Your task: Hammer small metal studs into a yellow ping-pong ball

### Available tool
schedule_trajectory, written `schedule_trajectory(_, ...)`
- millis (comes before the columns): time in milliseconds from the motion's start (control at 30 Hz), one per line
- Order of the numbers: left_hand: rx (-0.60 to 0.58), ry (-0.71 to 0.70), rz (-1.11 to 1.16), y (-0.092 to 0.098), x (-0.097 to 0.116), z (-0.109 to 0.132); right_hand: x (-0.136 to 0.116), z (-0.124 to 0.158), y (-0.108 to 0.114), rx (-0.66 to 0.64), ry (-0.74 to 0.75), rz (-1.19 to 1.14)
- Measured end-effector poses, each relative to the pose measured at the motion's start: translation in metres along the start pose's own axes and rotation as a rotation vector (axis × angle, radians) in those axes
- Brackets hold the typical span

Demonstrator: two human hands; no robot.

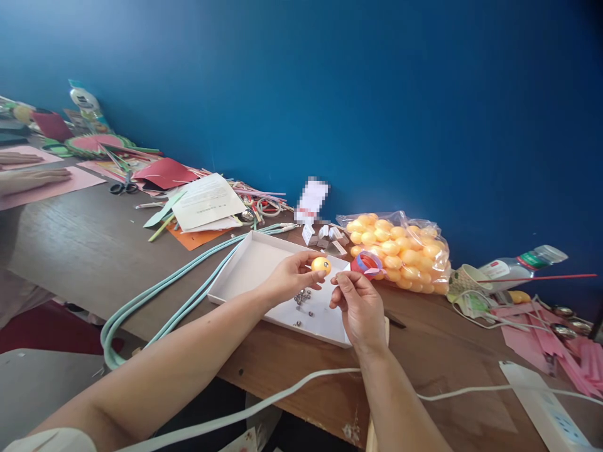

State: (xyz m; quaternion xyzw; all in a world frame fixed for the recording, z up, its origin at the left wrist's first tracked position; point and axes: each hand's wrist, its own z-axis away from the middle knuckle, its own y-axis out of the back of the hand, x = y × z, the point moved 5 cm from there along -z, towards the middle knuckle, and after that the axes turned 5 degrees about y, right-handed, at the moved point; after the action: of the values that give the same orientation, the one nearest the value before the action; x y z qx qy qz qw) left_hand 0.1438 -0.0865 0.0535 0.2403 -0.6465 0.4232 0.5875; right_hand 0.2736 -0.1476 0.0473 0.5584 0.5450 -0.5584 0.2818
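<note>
Left hand (288, 277) pinches yellow ball (319, 265) over white tray (249, 267), probably steadying it for right hand (362, 306) at 4 o'clock, fingertips together, pinched item unclear; beads (303, 297) at 7 o'clock, likely tray-contained

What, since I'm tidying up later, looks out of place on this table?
At right, a clear plastic bottle appears to lie on its side rather than stand. Also, a white cable stretches across the near side of the table, where it might snag.
</note>
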Motion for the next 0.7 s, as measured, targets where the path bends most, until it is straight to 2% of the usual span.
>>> schedule_trajectory(233, -0.03, 0.017, 0.006, -0.0011, -0.0021, -0.0001, 0.0027, -0.0001, 0.0025, 0.007, -0.034, 0.002)
schedule_trajectory(500, -0.041, 0.009, -0.038, -0.0025, 0.0001, 0.0013, 0.0013, 0.0006, -0.0014, -0.042, -0.08, -0.054)
schedule_trajectory(700, -0.094, -0.011, -0.116, -0.0003, -0.007, -0.0008, 0.002, -0.0004, -0.0017, -0.06, -0.103, -0.095)
